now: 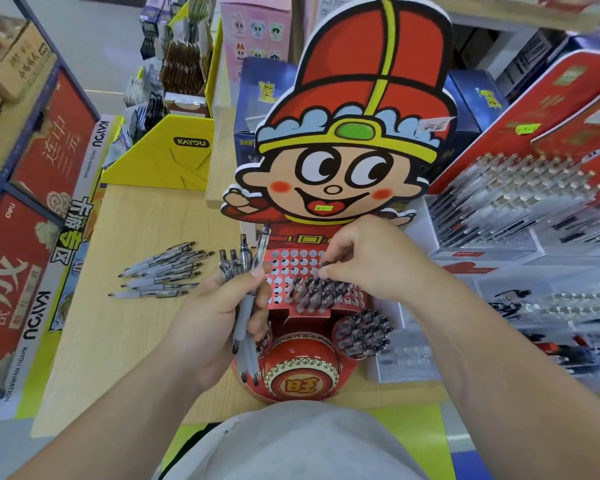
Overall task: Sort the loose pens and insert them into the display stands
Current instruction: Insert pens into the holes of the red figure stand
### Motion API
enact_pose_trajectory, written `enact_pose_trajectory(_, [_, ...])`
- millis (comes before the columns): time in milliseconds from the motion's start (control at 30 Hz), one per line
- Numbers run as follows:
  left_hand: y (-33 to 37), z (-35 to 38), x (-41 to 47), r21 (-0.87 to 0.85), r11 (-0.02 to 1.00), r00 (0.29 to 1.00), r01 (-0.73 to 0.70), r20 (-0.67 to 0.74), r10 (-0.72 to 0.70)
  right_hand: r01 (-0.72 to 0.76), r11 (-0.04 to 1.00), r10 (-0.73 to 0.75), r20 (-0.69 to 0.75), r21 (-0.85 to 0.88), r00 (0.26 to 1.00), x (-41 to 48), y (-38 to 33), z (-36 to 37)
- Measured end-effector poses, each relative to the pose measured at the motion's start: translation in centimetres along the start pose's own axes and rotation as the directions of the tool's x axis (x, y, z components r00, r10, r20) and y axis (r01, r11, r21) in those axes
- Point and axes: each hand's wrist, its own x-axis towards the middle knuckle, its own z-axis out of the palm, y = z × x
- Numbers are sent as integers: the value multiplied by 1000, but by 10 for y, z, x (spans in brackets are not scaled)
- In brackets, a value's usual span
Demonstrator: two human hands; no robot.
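A pale wooden counter [142, 237] fills the frame's lower left — blue-framed shelving [40, 39] at upper left, grey floor [94, 36] beyond.

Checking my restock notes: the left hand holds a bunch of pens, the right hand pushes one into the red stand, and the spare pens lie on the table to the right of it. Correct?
Not quite. The head view shows the spare pens lying left of the red stand, not right. The rest holds: the left hand grips a bunch, and the right hand works at the holes.

Left hand [219, 306] clenched, right hand [371, 261] pinching
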Motion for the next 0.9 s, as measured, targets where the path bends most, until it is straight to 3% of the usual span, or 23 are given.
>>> enact_pose_trajectory(200, [1,0,-3,-10,1000,998,11,62,-11,20,999,-18,50,-45,999,-2,-2,-2])
enact_pose_trajectory(300, [5,2,-6,65,998,995,-14,99,7,1,992,-8,56,123,998,-8,-1,-7])
enact_pose_trajectory(467, [8,7,-12,134,989,989,-69,143,49,58,916,26,-204,396,979,-20,-8,-9])
enact_pose_trajectory(567, [9,11,-17,156,984,977,-83,206,50,34,803,30,-96,595,995,-25,-16,-4])
enact_pose_trajectory(767, [15,9,-19,217,970,963,-107,265,47,9,678,22,-32,735,999,-34,-23,0])
enact_pose_trajectory(900, [11,0,-12,105,994,986,-37,163,20,22,653,66,-86,757,994,-35,-24,-6])
